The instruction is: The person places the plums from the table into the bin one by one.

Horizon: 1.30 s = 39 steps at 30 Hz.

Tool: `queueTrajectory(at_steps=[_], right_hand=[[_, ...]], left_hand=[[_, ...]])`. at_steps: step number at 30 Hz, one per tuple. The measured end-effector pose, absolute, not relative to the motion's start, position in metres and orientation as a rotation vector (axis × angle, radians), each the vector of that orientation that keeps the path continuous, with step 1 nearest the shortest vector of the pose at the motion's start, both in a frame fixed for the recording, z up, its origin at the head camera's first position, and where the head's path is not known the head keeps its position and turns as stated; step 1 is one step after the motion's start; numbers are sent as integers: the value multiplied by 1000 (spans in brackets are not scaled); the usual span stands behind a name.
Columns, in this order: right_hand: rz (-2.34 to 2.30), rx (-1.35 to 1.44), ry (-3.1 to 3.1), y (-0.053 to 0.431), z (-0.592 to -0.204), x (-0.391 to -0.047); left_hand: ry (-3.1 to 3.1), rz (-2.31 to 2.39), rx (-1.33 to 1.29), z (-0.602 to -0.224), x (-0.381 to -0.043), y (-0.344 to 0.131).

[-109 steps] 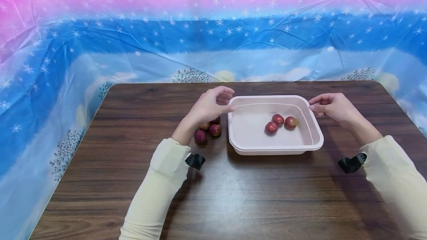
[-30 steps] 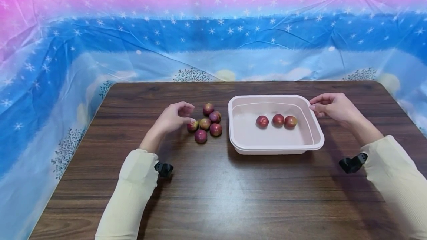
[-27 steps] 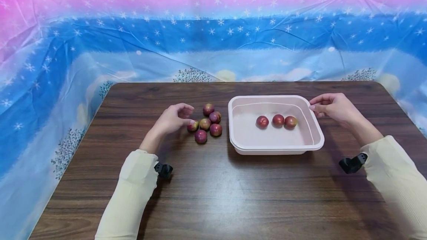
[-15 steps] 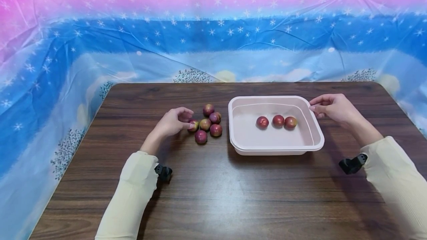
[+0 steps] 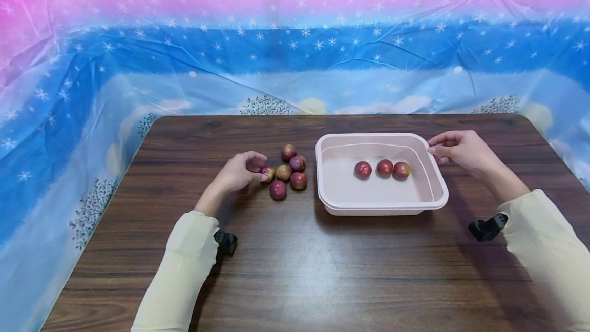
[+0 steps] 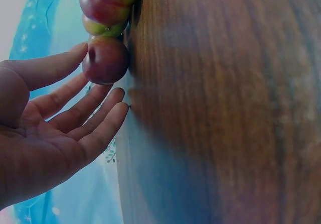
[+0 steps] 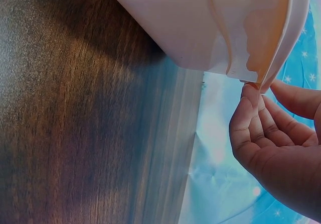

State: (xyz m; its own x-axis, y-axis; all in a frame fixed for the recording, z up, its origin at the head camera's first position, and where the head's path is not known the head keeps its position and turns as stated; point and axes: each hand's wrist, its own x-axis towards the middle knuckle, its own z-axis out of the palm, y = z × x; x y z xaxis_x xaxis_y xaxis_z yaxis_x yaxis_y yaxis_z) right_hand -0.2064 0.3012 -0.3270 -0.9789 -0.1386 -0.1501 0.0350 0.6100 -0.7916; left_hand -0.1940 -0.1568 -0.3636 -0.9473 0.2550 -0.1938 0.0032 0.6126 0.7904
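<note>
Left grip (image 5: 236,172): fingers apart about leftmost plum (image 5: 270,172) on counter (image 5: 313,270); I'd pinch evenly, low on sides, without rolling other plums (image 5: 283,172). Right grip (image 5: 465,152) clamped on tray (image 5: 382,204) rim; I'd brace lightly.

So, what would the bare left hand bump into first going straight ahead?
The left hand would probably meet the nearest round, red-and-yellow fruit first; whether they touch is unclear.
</note>
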Motion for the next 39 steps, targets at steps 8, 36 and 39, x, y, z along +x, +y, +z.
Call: queueTrajectory(at_steps=[8, 36, 39], right_hand=[[-1321, -72, 2638, 301, -327, -206], [-1333, -65, 2615, 302, -327, -207], [-1341, -62, 2606, 302, -328, -207]], left_hand=[[2567, 1236, 227, -367, -195, -156], [2566, 1224, 192, -364, -194, -155], [2564, 1225, 189, -364, -195, -155]])
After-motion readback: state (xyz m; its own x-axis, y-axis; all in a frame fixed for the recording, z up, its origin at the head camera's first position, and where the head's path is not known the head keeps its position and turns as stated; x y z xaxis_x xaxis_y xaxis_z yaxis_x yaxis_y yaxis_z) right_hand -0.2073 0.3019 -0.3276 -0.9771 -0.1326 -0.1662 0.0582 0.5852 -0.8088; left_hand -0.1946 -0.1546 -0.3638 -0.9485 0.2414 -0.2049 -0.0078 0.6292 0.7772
